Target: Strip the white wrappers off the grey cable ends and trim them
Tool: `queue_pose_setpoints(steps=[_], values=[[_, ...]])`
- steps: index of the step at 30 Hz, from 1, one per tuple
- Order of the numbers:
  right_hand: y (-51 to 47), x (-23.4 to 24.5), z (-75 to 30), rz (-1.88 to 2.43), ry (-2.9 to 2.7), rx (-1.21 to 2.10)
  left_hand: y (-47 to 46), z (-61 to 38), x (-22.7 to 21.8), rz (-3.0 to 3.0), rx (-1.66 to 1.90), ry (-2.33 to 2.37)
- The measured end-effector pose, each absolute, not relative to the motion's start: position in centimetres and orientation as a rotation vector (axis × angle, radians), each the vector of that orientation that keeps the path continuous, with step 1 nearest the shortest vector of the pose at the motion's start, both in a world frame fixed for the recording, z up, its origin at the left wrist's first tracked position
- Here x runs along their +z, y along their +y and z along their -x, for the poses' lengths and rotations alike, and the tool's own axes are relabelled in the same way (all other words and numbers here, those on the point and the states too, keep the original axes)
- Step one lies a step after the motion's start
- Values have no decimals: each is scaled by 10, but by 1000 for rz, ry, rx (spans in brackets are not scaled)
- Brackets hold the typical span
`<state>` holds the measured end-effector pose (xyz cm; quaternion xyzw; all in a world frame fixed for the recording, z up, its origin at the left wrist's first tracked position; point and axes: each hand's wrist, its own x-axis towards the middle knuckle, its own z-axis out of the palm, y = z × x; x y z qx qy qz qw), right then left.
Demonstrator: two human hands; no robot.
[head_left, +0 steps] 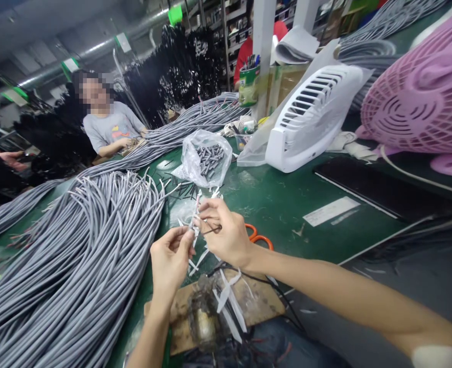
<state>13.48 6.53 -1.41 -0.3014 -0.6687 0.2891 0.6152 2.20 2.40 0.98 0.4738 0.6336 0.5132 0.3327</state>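
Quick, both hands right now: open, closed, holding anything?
Left hand: closed, pinching a wire end.
Right hand: closed on the same wire end; finer detail blurred.

Thin pale wire end point(197, 205), near upright; between left hand point(172, 255) and right hand point(226, 232)

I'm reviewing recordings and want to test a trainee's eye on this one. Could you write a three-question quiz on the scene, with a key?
1. Multiple choice: what lies to the left of the left hand?
A) a pink fan
B) a large bundle of grey cables
C) a green pen tin

2. True or false: orange-handled scissors show beside the right hand.

3. Fill the gap: the clear plastic bag holds small tubular pieces coloured ____.

Key: 1 B; 2 true; 3 grey.
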Motion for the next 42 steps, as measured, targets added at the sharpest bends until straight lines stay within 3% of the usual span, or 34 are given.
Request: queue_pose_setpoints(steps=[5, 12, 16, 24, 35, 42], values=[[64, -18, -132, 650, -1614, 405, 24, -16, 10, -1198, 1284, 1446], [76, -4, -136, 673, -1355, 1153, 25, -12, 10, -1080, 1235, 1291], [78, -4, -136, 669, -1254, 1339, 25, -14, 12, -1057, 1170, 1265], [69, -1, -138, 621, -1369, 1189, 24, -15, 22, -903, 1126, 1220], [80, 0, -139, 446, -1166, 1631, 25, -11, 21, -806, 1067, 1134], [74, 2, -138, 544, -1211, 1415, 24, -11, 24, -789, 1048, 1114]])
